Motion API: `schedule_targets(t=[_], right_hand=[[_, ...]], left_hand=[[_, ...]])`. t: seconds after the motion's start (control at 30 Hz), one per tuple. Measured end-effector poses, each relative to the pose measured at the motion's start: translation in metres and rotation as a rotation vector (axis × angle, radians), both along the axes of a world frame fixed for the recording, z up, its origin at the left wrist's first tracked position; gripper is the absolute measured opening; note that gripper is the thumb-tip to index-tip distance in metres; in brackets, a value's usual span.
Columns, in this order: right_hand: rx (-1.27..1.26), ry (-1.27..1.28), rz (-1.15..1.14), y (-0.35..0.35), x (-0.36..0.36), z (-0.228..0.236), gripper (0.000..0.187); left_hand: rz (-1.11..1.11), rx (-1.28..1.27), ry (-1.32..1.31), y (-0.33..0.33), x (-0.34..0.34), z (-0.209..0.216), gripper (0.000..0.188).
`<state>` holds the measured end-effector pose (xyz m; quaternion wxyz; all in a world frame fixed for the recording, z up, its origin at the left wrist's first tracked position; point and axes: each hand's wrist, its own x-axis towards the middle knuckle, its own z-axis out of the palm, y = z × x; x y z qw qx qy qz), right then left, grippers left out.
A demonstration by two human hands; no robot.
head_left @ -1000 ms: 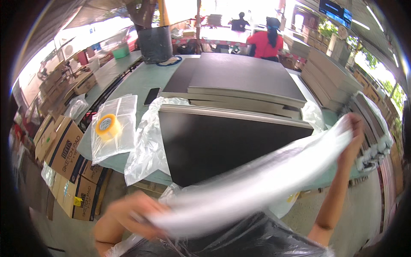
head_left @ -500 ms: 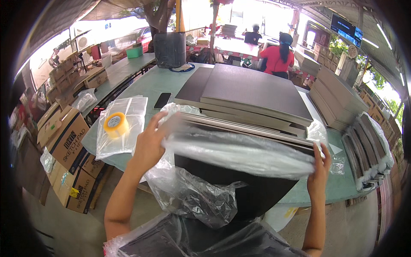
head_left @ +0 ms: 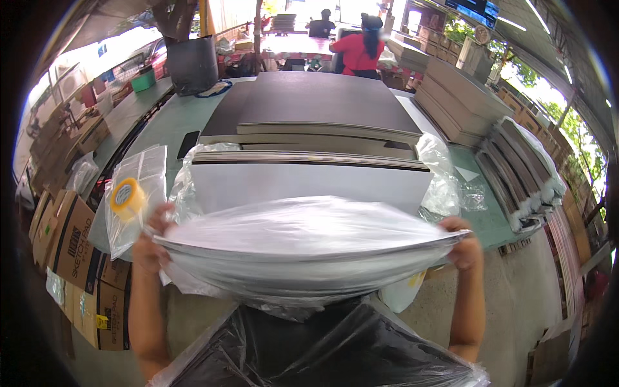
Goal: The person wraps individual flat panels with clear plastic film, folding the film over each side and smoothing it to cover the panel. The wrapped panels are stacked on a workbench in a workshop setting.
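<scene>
My left hand (head_left: 155, 240) and my right hand (head_left: 461, 245) grip opposite ends of a clear plastic bag (head_left: 309, 222), stretched wide between them. Both hands are closed on its edge, the left one somewhat blurred. Just beyond the bag a stack of flat boards (head_left: 309, 182) stands tilted, a pale face toward me; the bag hides its lower part. Behind it lies a larger pile of dark-topped boards (head_left: 329, 97) on the green table (head_left: 155, 138). Closest to my body is a black surface covered with clear plastic (head_left: 303, 345).
Yellow tape roll (head_left: 127, 197) rests on flat plastic bags (head_left: 138, 226) at left, near a phone (head_left: 187, 142). Grey board stacks (head_left: 458, 100) and plastic-wrapped bundles (head_left: 516, 174) line the right. Cartons (head_left: 74, 245) stand at lower left. A person in red (head_left: 361, 48) is at the back.
Both hands have come down and toward me, drawing the plastic bag out wide. The boards' front face, dark before, now looks pale. The whole view has shifted, with the scene further left.
</scene>
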<state>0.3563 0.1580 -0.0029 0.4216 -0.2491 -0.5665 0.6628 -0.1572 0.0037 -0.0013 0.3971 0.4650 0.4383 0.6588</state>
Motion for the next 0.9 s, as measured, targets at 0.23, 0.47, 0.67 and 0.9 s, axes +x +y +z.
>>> schedule_targets(t=[0.23, 0.47, 0.67, 0.9], right_hand=[[-0.849, -0.150, -0.082, -0.036, 0.016, -0.253, 0.021], [-0.868, -0.587, -0.380, -0.024, 0.010, -0.327, 0.023], [-0.610, -0.840, -0.295, -0.017, 0.006, -0.292, 0.028], [-0.093, -0.253, 0.220, -0.043, 0.006, -0.068, 0.040]], left_hand=[[-0.252, -0.786, -0.821, -0.039, -0.005, -0.210, 0.015], [-0.066, -0.935, 0.081, -0.051, 0.021, -0.287, 0.013], [0.083, -1.101, 0.822, -0.079, -0.060, -0.343, 0.015], [1.305, -0.449, 1.138, -0.134, -0.196, -0.152, 0.018]])
